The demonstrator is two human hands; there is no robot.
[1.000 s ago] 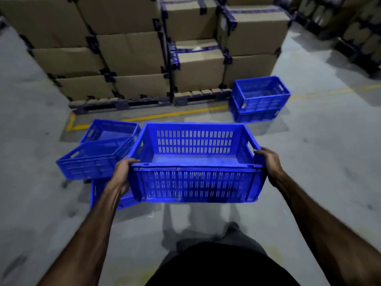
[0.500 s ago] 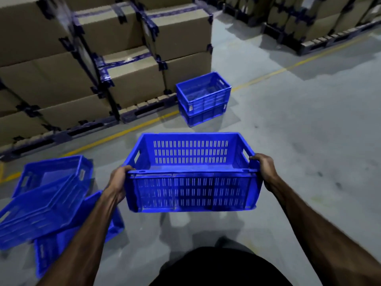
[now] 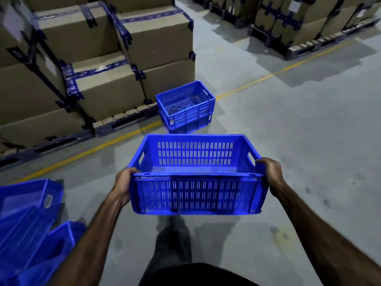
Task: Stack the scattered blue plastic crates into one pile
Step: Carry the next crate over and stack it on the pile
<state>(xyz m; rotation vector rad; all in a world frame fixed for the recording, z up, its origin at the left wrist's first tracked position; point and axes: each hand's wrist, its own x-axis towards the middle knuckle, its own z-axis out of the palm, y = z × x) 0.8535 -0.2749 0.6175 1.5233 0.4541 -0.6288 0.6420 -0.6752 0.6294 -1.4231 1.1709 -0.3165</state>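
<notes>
Both hands' curled fingers (image 3: 260,161) grip a blue crate (image 3: 195,188) above grey concrete floor (image 3: 309,141).

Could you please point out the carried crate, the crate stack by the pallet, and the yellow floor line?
carried crate (image 3: 195,193): head view, near slotted wall.
crate stack (image 3: 186,114): head view, top crate's front wall.
yellow floor line (image 3: 247,86): head view, painted stripe.

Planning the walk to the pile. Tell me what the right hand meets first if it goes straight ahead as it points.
The right hand grips the carried crate and points forward. Only bare floor shows ahead; the crate pile lies further left. Depth is uncertain.
</notes>
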